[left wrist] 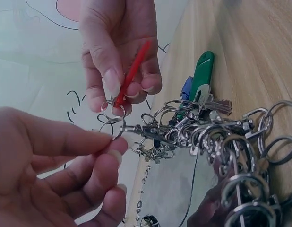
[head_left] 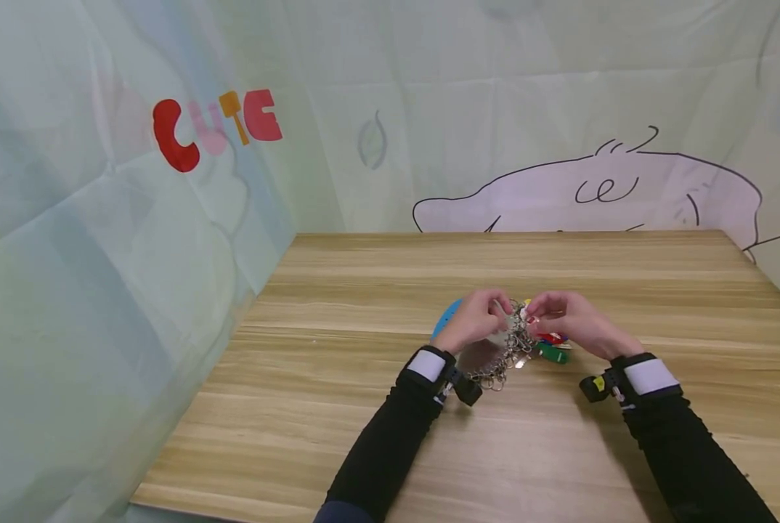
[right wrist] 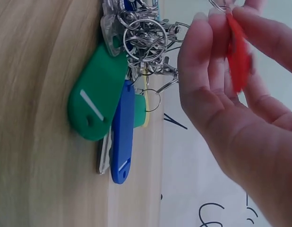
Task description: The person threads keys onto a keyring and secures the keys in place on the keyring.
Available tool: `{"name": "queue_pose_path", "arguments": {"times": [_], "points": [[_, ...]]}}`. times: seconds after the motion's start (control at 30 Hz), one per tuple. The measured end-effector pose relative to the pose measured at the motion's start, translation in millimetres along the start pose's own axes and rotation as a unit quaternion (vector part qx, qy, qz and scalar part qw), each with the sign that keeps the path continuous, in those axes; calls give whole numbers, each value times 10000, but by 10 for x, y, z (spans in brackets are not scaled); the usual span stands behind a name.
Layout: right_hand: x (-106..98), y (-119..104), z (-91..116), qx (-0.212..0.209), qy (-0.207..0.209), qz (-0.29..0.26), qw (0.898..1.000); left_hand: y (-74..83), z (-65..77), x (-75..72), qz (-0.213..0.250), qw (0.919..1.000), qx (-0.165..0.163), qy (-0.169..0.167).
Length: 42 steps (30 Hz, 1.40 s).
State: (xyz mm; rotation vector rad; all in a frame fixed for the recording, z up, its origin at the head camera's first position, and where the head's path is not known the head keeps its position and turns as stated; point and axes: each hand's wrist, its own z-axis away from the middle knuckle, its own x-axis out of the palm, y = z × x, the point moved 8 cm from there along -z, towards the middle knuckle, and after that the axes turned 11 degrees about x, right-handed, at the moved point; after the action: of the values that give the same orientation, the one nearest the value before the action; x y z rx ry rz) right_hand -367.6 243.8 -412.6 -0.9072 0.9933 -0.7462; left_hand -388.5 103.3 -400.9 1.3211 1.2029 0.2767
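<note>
My left hand point(head_left: 478, 319) pinches a metal split ring point(left wrist: 113, 135) between thumb and fingertips; the ring joins a small clasp at the end of a tangle of rings and clasps point(head_left: 517, 338). Opposite it, my right hand point(head_left: 576, 319) holds a red key tag point(left wrist: 133, 73) by its ring end, thumb against fingers. A small ring point(left wrist: 108, 108) at that tag's end overlaps the left hand's ring in the left wrist view. Beside the tangle lie a green key tag point(right wrist: 96, 97), a blue key tag point(right wrist: 122, 137) and a key point(right wrist: 104, 153).
A blue-edged thing point(head_left: 447, 316) shows behind the left hand. A shiny, reflecting surface point(left wrist: 172, 189) lies under the tangle of rings. The wood-grain table point(head_left: 338, 407) meets a printed cloth point(head_left: 377, 160) at the back and left.
</note>
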Motion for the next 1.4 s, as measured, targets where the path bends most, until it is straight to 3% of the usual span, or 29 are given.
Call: {"name": "queue_pose_path", "arguments": {"times": [0.27,0.43,1.4], "points": [[-110,7,15,56,432,-179,9989,31,7,53,312,9987,216,-341],[-139,14,8,97,486,-303,9983,35,8,73,405,9980,235,-431],[-138,38,7,80,505,-357,9981,13,10,76,426,9983,234,-323]]}}
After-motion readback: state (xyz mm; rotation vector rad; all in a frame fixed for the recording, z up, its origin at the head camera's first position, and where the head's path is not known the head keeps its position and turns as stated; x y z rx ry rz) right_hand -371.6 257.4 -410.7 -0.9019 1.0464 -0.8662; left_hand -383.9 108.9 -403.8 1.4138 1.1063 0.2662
